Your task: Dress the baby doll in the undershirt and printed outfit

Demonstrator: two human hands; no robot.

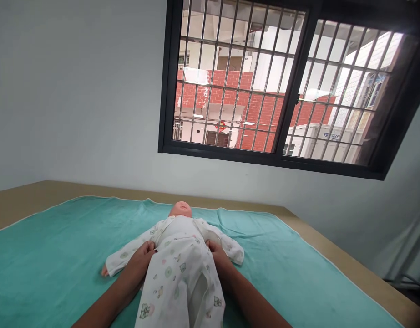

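The white cloth trousers with small green, pink and brown prints lie on the lower body of a pink baby doll, at the centre of the work surface. Their waist sits at the doll's middle; the legs extend toward the wearer and pass out of view at the lower edge. The cloth is creased, with a deep fold between the legs.

The left hand is closed, fingers curled, pinching the trousers at one side of the waist. The right hand is likewise closed, pinching the opposite side.

The doll lies on its back, head toward the wall. A white printed long-sleeved jacket lies open with both sleeves spread; a plain white inner layer covers the torso.

Beneath is a turquoise cloth sheet with a pale edge, slightly wrinkled, over a tan flat-topped table. Behind stands a plain pale grey wall with a black-framed sliding window. Outside the glass: metal security bars and a red brick facade.
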